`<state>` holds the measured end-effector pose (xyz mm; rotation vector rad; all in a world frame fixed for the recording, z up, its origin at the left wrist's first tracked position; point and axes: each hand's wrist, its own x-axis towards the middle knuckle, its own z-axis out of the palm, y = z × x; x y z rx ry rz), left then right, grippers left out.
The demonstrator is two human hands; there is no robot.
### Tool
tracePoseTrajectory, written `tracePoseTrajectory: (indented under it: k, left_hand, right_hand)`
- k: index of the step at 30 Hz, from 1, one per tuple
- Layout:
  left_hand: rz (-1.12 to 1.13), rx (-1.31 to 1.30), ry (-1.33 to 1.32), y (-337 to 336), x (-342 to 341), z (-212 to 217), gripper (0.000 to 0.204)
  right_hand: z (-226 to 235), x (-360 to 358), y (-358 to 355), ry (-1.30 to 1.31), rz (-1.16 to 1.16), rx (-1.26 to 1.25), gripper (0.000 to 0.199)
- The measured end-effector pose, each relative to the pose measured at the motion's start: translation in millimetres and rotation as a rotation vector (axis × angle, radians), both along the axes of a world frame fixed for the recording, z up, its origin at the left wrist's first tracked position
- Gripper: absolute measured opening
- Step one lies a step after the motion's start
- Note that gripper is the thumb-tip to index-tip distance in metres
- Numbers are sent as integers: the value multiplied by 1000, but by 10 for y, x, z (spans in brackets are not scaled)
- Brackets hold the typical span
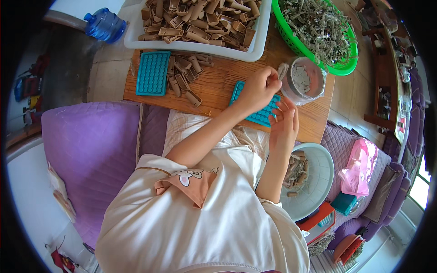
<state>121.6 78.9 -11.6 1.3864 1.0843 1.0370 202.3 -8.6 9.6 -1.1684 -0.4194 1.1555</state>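
Note:
My left hand [260,90] is closed, thumb and fingers pinched, beside a small grey looped bundle [282,71] that it seems to hold by one end. My right hand [283,122] is a little nearer to me, fingers apart and slightly curled, with nothing visible in it. Under both hands lies a teal mat [263,117] with rows of round cups, partly covered by my left wrist. Just right of my left hand stands a round clear tub [314,94] with small white pieces inside.
A white bin [195,49] of brown half-tube pieces and a green basket [350,66] of tangled grey strands stand at the far side. Another teal mat [153,73] lies beside loose brown pieces [184,75]. Right of me is a pale basin [321,182].

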Motion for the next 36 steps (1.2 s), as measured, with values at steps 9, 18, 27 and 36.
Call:
tracePoseTrajectory:
  k: [9, 18, 27, 36]
  left_hand:
    - [-86, -127, -164, -459, -273, 375, 16]
    - [-289, -469, -788, -503, -505, 468, 16]
    - [-847, -67, 63, -403, -891, 569, 16]
    - [-219, -100, 114, -395, -887, 270, 13]
  right_hand:
    - [92, 79, 31, 0, 83, 158, 30]
    - [291, 62, 7, 730, 333, 266, 19]
    - [409, 7, -1, -289, 630, 230, 10]
    - [598, -205, -54, -751, 599, -100, 7]
